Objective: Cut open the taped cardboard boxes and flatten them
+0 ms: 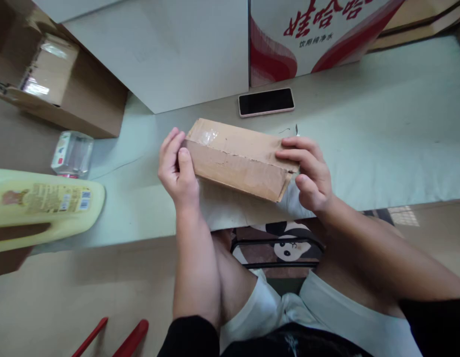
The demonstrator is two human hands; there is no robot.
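Note:
A small brown cardboard box with a strip of clear tape is tilted above the near side of the table. My left hand wraps its left end, thumb on the near face and fingers at the far edge. At the other end, my right hand rests its fingertips on the top face, while the thumb stands a little off the corner. Behind the box lies a phone with a dark screen and a pale pink edge.
A white box and a red-and-white water carton stand at the back. To the left are a larger cardboard box, a clear bottle and a yellow jug. The pale green tablecloth ends just before my lap.

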